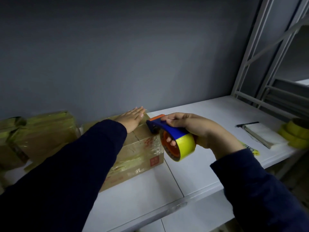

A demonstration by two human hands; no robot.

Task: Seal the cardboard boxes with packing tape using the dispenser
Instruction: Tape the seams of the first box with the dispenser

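The right hand (199,129) is gripping the dispenser (168,129), fingers curled through its roll, its nose seemingly touching the top right edge of the box (142,148) on the table (200,173), while the left hand (132,118) is pressing flat, fingers straight, just left of that nose.

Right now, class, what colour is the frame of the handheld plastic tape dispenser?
Blue dispenser frame, best seen in head view.

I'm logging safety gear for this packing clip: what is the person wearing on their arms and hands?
Both arms wear long dark navy fabric sleeves, left sleeve and right sleeve, ending at the wrists. The left hand and right hand are bare: no gloves visible.
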